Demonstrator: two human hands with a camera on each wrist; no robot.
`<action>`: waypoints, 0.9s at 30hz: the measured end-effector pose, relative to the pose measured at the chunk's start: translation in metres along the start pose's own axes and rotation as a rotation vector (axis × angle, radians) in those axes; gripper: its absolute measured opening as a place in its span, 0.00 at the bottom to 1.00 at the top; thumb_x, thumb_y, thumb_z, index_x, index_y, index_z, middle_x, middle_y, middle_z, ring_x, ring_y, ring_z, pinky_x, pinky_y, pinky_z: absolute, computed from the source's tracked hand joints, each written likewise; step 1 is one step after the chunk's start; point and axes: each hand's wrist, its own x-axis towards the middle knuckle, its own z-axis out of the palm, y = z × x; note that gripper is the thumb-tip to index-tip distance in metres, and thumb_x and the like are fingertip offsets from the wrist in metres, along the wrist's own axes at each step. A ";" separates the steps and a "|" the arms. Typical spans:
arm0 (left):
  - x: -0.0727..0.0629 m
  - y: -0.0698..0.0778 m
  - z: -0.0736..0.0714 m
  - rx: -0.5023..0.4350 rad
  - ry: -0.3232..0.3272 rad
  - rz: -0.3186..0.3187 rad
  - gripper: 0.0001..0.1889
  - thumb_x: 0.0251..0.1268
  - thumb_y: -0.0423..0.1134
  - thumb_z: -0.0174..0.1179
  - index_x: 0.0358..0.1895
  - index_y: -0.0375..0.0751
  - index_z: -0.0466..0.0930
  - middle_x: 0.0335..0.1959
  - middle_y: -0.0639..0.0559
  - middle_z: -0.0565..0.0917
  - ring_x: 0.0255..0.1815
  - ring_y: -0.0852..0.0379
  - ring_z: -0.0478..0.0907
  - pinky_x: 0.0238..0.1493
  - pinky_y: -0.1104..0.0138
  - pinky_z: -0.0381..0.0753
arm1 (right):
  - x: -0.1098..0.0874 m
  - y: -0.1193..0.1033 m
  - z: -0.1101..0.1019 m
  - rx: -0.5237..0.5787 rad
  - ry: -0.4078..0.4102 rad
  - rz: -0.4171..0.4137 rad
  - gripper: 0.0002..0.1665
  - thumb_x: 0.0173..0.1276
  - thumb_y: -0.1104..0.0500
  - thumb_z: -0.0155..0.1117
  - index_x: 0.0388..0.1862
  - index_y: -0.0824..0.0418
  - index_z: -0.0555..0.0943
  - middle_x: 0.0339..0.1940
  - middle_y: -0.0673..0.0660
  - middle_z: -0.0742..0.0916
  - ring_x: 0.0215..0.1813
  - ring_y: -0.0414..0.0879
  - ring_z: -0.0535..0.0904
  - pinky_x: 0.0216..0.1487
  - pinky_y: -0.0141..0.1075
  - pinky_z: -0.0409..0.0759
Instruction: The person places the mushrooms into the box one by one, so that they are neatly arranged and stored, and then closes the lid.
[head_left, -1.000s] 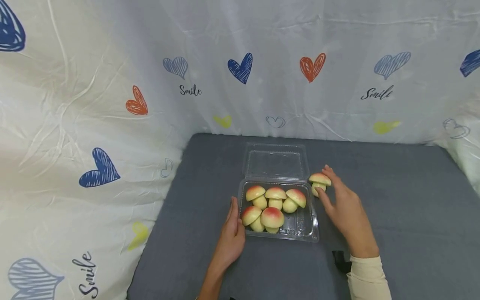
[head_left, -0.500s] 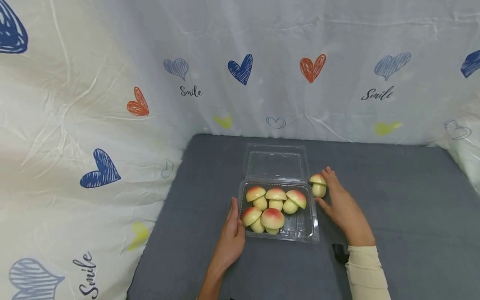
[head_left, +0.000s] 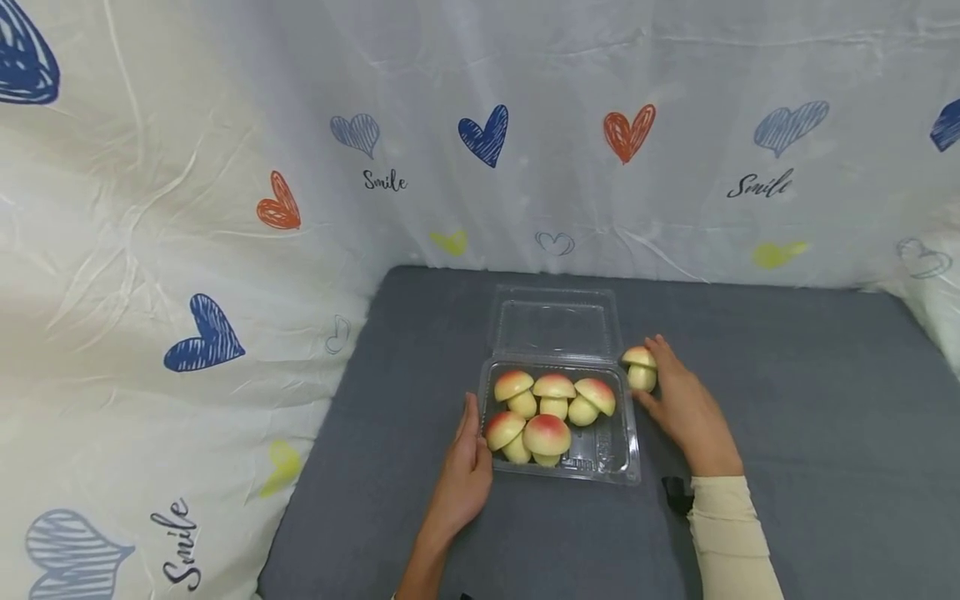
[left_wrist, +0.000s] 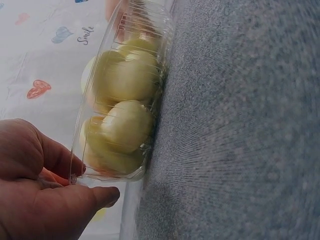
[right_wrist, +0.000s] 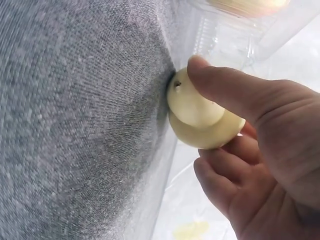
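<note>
A clear plastic clamshell box (head_left: 604, 454) lies on the dark grey cloth with its lid (head_left: 555, 327) folded back. In it sit several toy mushrooms, such as the front one (head_left: 547, 433), cream with red-tinged caps. My left hand (head_left: 461, 475) holds the box's left side, thumb and finger at the rim corner in the left wrist view. Just right of the box, another toy mushroom (head_left: 641, 375) stands cap up. My right hand (head_left: 693, 421) pinches it, thumb against the pale stem (right_wrist: 195, 100) and fingers by the cap in the right wrist view.
The grey cloth (head_left: 825, 417) spreads around the box to a white curtain (head_left: 555, 83) printed with hearts behind and at the left. A small black object (head_left: 677, 496) shows beside the right sleeve (head_left: 731, 533).
My right thumb has slid down from across the mushroom's stem to its near side, and the fingers have moved in against the cap. The left hand and box stay put.
</note>
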 end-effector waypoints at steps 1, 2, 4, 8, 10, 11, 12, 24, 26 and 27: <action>0.000 0.000 0.000 -0.003 0.000 0.000 0.36 0.82 0.24 0.41 0.86 0.36 0.39 0.88 0.43 0.42 0.79 0.52 0.56 0.68 0.69 0.56 | 0.000 0.000 0.000 0.001 0.014 0.008 0.50 0.67 0.63 0.78 0.81 0.70 0.62 0.76 0.78 0.71 0.64 0.79 0.76 0.58 0.71 0.74; 0.000 0.000 0.000 -0.003 0.000 0.000 0.36 0.82 0.24 0.41 0.86 0.35 0.39 0.88 0.43 0.42 0.79 0.52 0.56 0.68 0.70 0.55 | 0.000 0.000 0.000 0.001 0.023 0.018 0.50 0.66 0.62 0.79 0.81 0.70 0.63 0.73 0.78 0.74 0.61 0.79 0.78 0.56 0.71 0.75; -0.001 0.000 0.000 -0.005 -0.001 0.000 0.36 0.82 0.24 0.41 0.86 0.35 0.39 0.88 0.42 0.42 0.79 0.52 0.55 0.68 0.71 0.55 | 0.001 0.000 0.000 0.000 0.040 0.036 0.50 0.64 0.62 0.80 0.79 0.70 0.64 0.67 0.79 0.79 0.56 0.78 0.81 0.52 0.70 0.77; -0.001 0.000 0.000 -0.002 -0.005 -0.007 0.36 0.82 0.24 0.41 0.87 0.38 0.39 0.88 0.43 0.41 0.79 0.52 0.56 0.67 0.69 0.56 | -0.001 0.000 -0.002 -0.002 0.060 0.077 0.51 0.63 0.60 0.81 0.79 0.70 0.65 0.61 0.79 0.82 0.52 0.78 0.82 0.50 0.70 0.77; 0.000 0.000 0.000 0.001 -0.006 -0.009 0.36 0.82 0.24 0.41 0.87 0.39 0.38 0.89 0.43 0.41 0.78 0.51 0.57 0.67 0.67 0.56 | -0.002 -0.001 -0.004 0.002 0.078 0.087 0.51 0.62 0.60 0.81 0.79 0.70 0.65 0.62 0.79 0.82 0.53 0.78 0.82 0.51 0.70 0.77; 0.000 0.000 0.000 0.003 -0.007 -0.010 0.36 0.82 0.25 0.41 0.87 0.40 0.38 0.89 0.43 0.41 0.77 0.51 0.57 0.66 0.67 0.57 | -0.004 -0.002 -0.006 0.005 0.091 0.090 0.51 0.62 0.59 0.80 0.79 0.70 0.65 0.62 0.79 0.82 0.53 0.78 0.82 0.51 0.70 0.77; 0.000 0.000 0.000 0.005 -0.007 -0.010 0.36 0.82 0.25 0.41 0.87 0.40 0.38 0.89 0.43 0.41 0.78 0.52 0.57 0.67 0.67 0.57 | -0.005 -0.004 -0.007 0.007 0.104 0.091 0.51 0.63 0.59 0.80 0.80 0.69 0.64 0.63 0.79 0.81 0.53 0.78 0.82 0.50 0.70 0.76; 0.000 0.000 0.000 -0.007 -0.010 -0.006 0.36 0.82 0.24 0.41 0.87 0.39 0.38 0.89 0.43 0.41 0.81 0.54 0.52 0.69 0.70 0.55 | -0.030 -0.036 -0.031 0.028 0.225 0.027 0.52 0.62 0.59 0.82 0.82 0.60 0.67 0.72 0.70 0.79 0.59 0.75 0.81 0.51 0.69 0.76; 0.000 -0.001 0.000 -0.006 -0.011 -0.009 0.36 0.82 0.24 0.41 0.87 0.39 0.39 0.89 0.43 0.41 0.82 0.54 0.51 0.69 0.71 0.54 | -0.034 -0.042 -0.033 0.035 0.227 0.008 0.52 0.61 0.59 0.82 0.82 0.59 0.67 0.72 0.69 0.79 0.60 0.74 0.81 0.51 0.69 0.77; 0.000 -0.001 0.000 -0.005 -0.011 -0.010 0.36 0.82 0.24 0.41 0.87 0.39 0.39 0.89 0.43 0.41 0.83 0.54 0.50 0.70 0.71 0.54 | -0.036 -0.045 -0.034 0.041 0.224 -0.001 0.53 0.61 0.58 0.83 0.82 0.58 0.67 0.72 0.69 0.79 0.60 0.74 0.81 0.50 0.69 0.77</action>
